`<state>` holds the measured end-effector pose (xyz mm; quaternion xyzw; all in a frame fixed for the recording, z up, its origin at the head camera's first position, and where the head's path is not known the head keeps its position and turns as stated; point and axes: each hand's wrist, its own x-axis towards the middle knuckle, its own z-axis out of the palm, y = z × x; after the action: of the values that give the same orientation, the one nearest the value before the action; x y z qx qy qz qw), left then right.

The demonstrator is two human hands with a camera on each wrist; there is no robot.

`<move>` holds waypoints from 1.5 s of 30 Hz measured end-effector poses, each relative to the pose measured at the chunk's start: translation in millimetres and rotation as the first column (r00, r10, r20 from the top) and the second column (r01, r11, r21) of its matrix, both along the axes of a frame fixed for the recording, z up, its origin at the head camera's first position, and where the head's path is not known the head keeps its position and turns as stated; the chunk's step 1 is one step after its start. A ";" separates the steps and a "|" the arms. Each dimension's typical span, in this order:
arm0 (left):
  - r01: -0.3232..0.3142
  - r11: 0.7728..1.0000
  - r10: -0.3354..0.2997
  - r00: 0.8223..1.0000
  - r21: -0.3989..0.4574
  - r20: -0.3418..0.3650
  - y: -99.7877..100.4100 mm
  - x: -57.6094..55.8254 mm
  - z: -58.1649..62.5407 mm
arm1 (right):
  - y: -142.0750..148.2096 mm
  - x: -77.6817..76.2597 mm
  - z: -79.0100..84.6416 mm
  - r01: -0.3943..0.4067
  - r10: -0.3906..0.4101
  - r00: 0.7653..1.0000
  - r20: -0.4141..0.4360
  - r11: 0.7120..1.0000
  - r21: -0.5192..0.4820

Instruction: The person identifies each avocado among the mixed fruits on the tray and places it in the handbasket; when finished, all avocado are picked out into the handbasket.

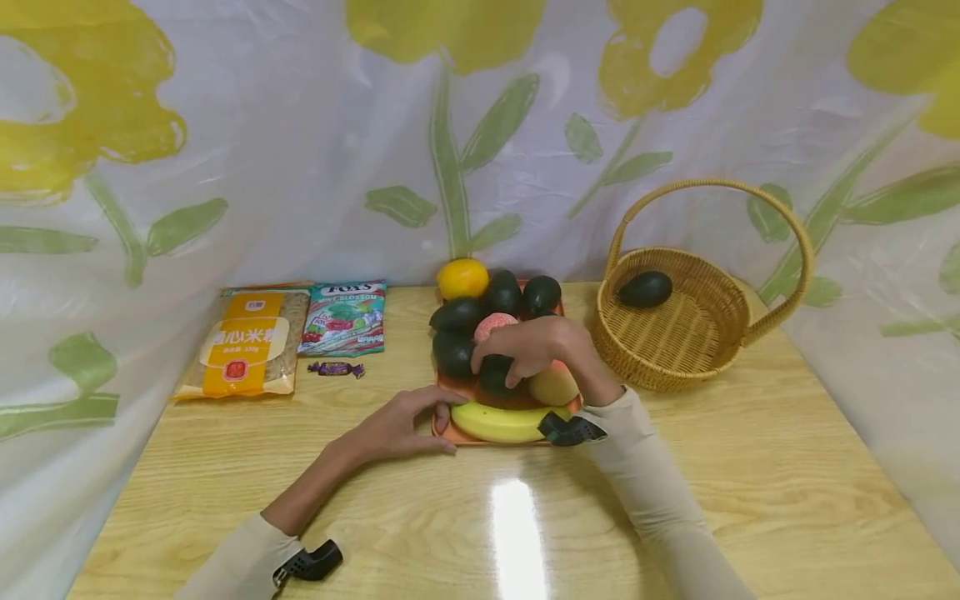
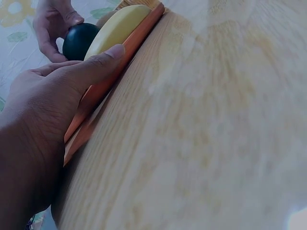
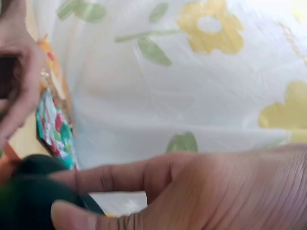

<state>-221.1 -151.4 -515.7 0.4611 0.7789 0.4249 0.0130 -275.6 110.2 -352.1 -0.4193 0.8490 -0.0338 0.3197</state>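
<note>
An orange tray (image 1: 444,432) holds a banana (image 1: 498,423) along its front, several dark green avocados, a peach-coloured fruit (image 1: 553,386), a pinkish round fruit (image 1: 495,323) and a yellow-orange fruit (image 1: 462,279) at the back. With my left hand (image 1: 405,425) I hold the tray's front left corner; in the left wrist view the thumb lies along the rim beside the banana. My right hand (image 1: 532,346) reaches over the tray from the right. Its thumb and fingers pinch one avocado (image 2: 79,42) behind the banana. Parts of the other fruit are hidden under that hand.
To the tray's right stands a wicker basket (image 1: 675,350) with a tall handle and one avocado (image 1: 645,289) inside. At the left lie a yellow-labelled food bag (image 1: 247,342), a Fox's sweets bag (image 1: 343,318) and a purple wrapped candy (image 1: 335,368). A flowered curtain hangs behind the table.
</note>
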 end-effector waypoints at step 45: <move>-0.004 1.000 0.003 0.999 -0.011 -0.034 0.8 1.6 1.4 | 194.4 13.4 41.1 0.343 -0.558 0.826 -0.079 0.609 -0.715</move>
<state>-219.5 -150.6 -514.3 0.4668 0.7820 0.4129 0.0015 -262.3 304.6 -311.1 -0.2752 0.8932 -0.3557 -0.0033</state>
